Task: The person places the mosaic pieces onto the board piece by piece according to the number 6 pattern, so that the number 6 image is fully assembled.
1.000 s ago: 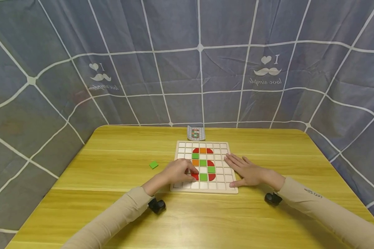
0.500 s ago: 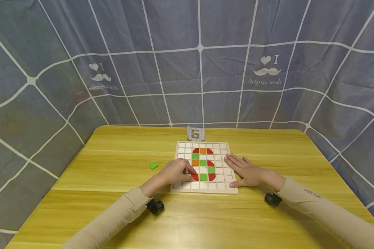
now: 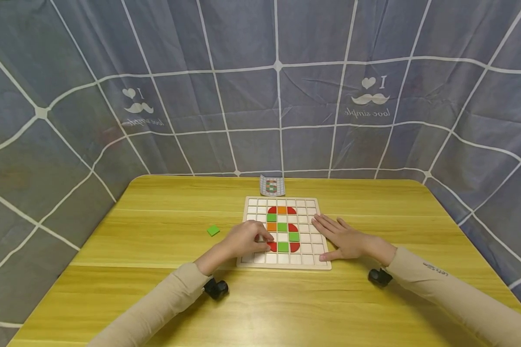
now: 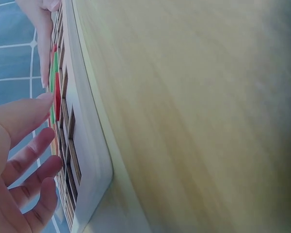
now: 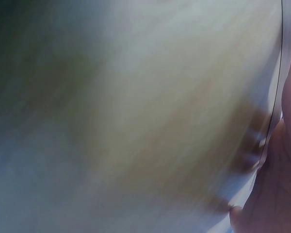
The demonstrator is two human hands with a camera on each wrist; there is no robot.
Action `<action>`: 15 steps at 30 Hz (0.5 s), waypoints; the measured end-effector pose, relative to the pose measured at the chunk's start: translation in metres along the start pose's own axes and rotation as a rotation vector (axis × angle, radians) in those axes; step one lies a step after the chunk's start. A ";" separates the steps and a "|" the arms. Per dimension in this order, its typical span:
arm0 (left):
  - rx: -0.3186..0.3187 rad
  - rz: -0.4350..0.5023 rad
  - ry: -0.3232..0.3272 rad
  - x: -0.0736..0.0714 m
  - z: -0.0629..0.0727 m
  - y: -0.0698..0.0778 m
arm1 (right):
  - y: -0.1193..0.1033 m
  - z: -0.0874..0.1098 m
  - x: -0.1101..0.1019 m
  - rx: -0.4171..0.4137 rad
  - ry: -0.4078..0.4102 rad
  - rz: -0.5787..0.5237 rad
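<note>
A wooden grid board (image 3: pixel 309 260) lies on the table, with red, green and orange tiles set in its cells. My left hand (image 3: pixel 245 238) is over its left side, thumb and index finger pinching at a red quarter-round tile (image 3: pixel 272 246) in the lower part of the pattern. In the left wrist view the thumb (image 4: pixel 31 114) is right at the tiles, the other fingers are loosely curled, and the index finger is mostly hidden. My right hand (image 3: pixel 347 238) rests flat on the board's right edge, fingers spread.
A loose green square tile (image 3: pixel 213 230) lies on the table left of the board. Behind the board stands a small pattern card (image 3: pixel 272 186) printed with a similar coloured shape. A grey checked curtain (image 3: pixel 252 96) surrounds the table's back and sides.
The left hand has shifted very slightly while its fingertips stay around the red tile. The right hand keeps its place on the board.
</note>
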State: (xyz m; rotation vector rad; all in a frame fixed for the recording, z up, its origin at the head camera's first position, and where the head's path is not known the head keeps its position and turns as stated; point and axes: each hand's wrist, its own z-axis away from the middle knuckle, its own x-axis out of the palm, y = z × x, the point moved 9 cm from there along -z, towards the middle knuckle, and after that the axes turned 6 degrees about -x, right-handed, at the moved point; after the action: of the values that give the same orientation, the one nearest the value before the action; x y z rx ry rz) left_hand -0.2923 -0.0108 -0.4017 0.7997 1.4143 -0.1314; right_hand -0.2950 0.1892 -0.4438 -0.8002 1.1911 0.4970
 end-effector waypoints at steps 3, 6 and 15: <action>0.001 0.024 0.025 -0.005 0.003 -0.003 | 0.001 0.000 0.000 0.001 -0.003 -0.003; -0.013 0.050 0.059 -0.011 0.006 -0.008 | 0.001 0.000 0.000 0.002 -0.005 -0.002; -0.112 0.033 0.200 -0.040 0.027 -0.039 | -0.001 0.000 -0.001 -0.001 -0.004 0.005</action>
State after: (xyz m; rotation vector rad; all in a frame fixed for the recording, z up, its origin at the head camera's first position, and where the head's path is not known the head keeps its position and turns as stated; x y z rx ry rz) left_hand -0.2981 -0.0696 -0.3831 0.7586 1.5813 0.0542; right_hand -0.2946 0.1890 -0.4431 -0.7963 1.1895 0.5033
